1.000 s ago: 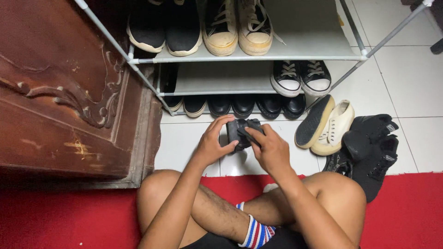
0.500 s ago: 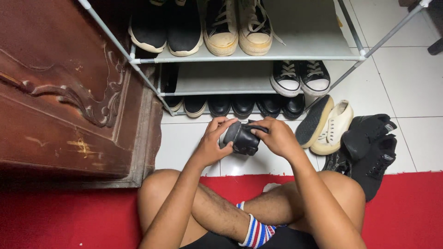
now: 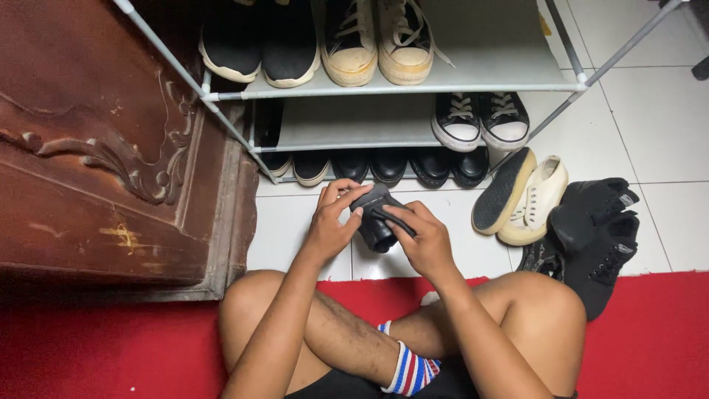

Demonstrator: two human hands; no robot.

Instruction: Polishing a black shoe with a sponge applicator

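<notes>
Sitting just in front of the grey shoe rack [image 3: 413, 87], a small black shoe [image 3: 377, 218] is held above the white tiled floor [image 3: 295, 229] by both hands. It is gripped from one side by the left hand [image 3: 332, 222], fingers curled over its top, and from the other by the right hand [image 3: 422, 240], fingers closed around it. Cream sneakers [image 3: 528, 199] and black shoes [image 3: 594, 229] are piled beside the rack's right foot.
</notes>
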